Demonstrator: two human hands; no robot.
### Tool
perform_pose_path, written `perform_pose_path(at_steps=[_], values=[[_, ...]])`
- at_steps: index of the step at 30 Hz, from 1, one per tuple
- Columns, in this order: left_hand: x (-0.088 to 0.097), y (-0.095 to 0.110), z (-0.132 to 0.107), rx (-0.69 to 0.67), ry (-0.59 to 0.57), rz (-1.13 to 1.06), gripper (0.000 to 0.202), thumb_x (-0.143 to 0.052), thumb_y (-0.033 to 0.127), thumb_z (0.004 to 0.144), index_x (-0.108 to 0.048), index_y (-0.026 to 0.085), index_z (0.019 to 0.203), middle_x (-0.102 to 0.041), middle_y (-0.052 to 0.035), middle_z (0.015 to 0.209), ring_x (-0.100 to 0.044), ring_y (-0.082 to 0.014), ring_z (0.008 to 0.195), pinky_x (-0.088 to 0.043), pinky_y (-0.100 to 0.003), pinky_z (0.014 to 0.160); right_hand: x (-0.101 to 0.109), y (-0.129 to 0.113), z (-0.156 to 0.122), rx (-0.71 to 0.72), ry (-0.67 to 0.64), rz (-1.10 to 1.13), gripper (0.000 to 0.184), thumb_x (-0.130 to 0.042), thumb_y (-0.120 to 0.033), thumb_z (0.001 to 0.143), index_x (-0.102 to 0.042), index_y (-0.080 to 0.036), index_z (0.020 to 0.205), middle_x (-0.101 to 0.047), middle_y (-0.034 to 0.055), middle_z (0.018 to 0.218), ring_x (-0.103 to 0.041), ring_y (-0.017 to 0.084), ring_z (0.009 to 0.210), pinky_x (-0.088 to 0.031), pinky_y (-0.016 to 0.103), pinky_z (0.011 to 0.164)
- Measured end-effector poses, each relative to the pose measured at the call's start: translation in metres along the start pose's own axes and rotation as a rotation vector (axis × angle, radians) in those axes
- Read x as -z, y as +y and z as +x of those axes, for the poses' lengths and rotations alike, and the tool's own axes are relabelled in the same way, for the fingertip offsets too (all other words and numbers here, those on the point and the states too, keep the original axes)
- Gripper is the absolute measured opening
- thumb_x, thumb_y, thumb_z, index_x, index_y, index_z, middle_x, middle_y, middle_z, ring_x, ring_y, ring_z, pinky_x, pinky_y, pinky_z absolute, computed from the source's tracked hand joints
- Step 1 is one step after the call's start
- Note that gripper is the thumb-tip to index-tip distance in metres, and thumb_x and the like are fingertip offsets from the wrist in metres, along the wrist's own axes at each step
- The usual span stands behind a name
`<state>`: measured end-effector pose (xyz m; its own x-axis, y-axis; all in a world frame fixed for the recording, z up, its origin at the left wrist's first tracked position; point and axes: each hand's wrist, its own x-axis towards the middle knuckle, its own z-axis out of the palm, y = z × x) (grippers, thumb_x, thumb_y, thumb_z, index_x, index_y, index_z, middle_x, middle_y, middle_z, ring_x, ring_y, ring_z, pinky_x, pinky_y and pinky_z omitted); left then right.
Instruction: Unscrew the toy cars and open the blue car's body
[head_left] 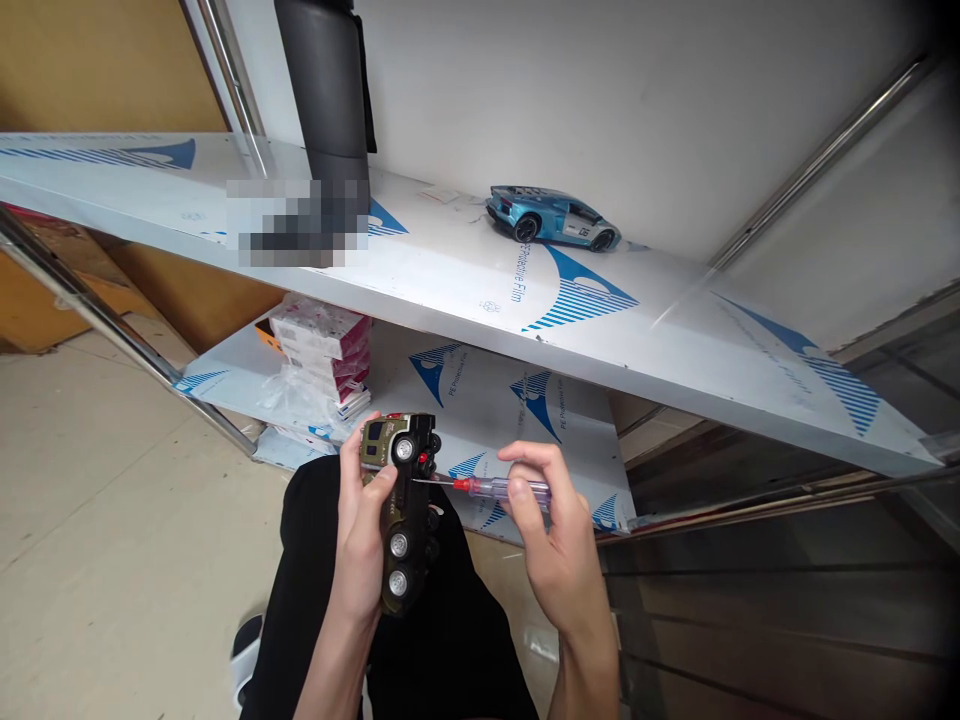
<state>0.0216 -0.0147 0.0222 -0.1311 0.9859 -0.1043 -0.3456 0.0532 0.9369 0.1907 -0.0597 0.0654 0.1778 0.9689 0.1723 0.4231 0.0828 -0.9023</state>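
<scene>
My left hand (360,520) grips an olive camouflage toy military truck (397,470) above my lap, with its underside and silver-hubbed wheels turned up towards me. My right hand (547,530) pinches a small screwdriver (499,490) with a translucent handle and a red collar. Its thin metal shaft points left, and the tip reaches the truck's underside near a red part. The left thumb covers part of the truck's middle.
Above sits a white metal shelf (450,275) in blue-printed film, carrying a blue toy sports car (551,218) and a black bottle (326,90). Wrapped pink-and-white boxes (319,345) stand on a lower shelf (495,420). Black trousers (450,630) cover my lap.
</scene>
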Motion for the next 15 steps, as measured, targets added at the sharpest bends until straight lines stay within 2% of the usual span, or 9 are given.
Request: perform_pose_path(at_steps=[2, 5, 9, 13, 15], values=[[0.0001, -0.0005, -0.0007, -0.006, -0.004, 0.018, 0.050, -0.062, 0.046, 0.103, -0.057, 0.043, 0.152, -0.068, 0.0023, 0.144, -0.062, -0.0242, 0.132, -0.049, -0.031, 0.103, 0.0026, 0.0011, -0.0008, 0.025, 0.000, -0.007, 0.019, -0.051, -0.037, 0.112, -0.062, -0.029, 0.125, -0.065, -0.0009, 0.092, -0.064, 0.018, 0.081, -0.049, 0.029, 0.075], [0.0003, -0.0010, -0.0013, -0.015, 0.007, 0.042, 0.048, -0.063, 0.046, 0.103, -0.058, 0.043, 0.150, -0.065, 0.0024, 0.148, -0.059, -0.0241, 0.135, -0.047, -0.030, 0.105, 0.0041, 0.0034, -0.0017, -0.008, 0.010, -0.021, 0.019, -0.051, -0.040, 0.112, -0.066, -0.029, 0.115, -0.066, -0.0013, 0.092, -0.065, 0.017, 0.080, -0.049, 0.028, 0.073], [0.0001, -0.0012, -0.0018, -0.036, 0.006, 0.031, 0.048, -0.062, 0.045, 0.104, -0.057, 0.042, 0.151, -0.064, 0.0023, 0.150, -0.057, -0.0245, 0.139, -0.043, -0.032, 0.112, 0.0031, 0.0027, -0.0019, 0.028, -0.018, -0.027, 0.018, -0.054, -0.038, 0.110, -0.064, -0.029, 0.123, -0.066, -0.0017, 0.092, -0.064, 0.017, 0.078, -0.049, 0.028, 0.074], [0.0001, -0.0018, -0.0019, -0.032, 0.007, 0.021, 0.048, -0.062, 0.045, 0.104, -0.057, 0.042, 0.151, -0.063, 0.0025, 0.152, -0.055, -0.0255, 0.143, -0.040, -0.034, 0.115, 0.0035, 0.0023, -0.0012, -0.019, 0.000, -0.001, 0.020, -0.051, -0.042, 0.112, -0.065, -0.028, 0.114, -0.065, -0.0028, 0.083, -0.063, 0.016, 0.069, -0.048, 0.027, 0.066], [0.0003, -0.0021, -0.0017, -0.030, 0.013, 0.025, 0.048, -0.062, 0.045, 0.103, -0.057, 0.041, 0.151, -0.063, 0.0011, 0.151, -0.056, -0.0269, 0.141, -0.043, -0.035, 0.113, 0.0049, 0.0038, -0.0007, -0.002, -0.039, -0.013, 0.019, -0.051, -0.041, 0.112, -0.063, -0.028, 0.121, -0.068, -0.0016, 0.089, -0.067, 0.018, 0.077, -0.051, 0.028, 0.072]])
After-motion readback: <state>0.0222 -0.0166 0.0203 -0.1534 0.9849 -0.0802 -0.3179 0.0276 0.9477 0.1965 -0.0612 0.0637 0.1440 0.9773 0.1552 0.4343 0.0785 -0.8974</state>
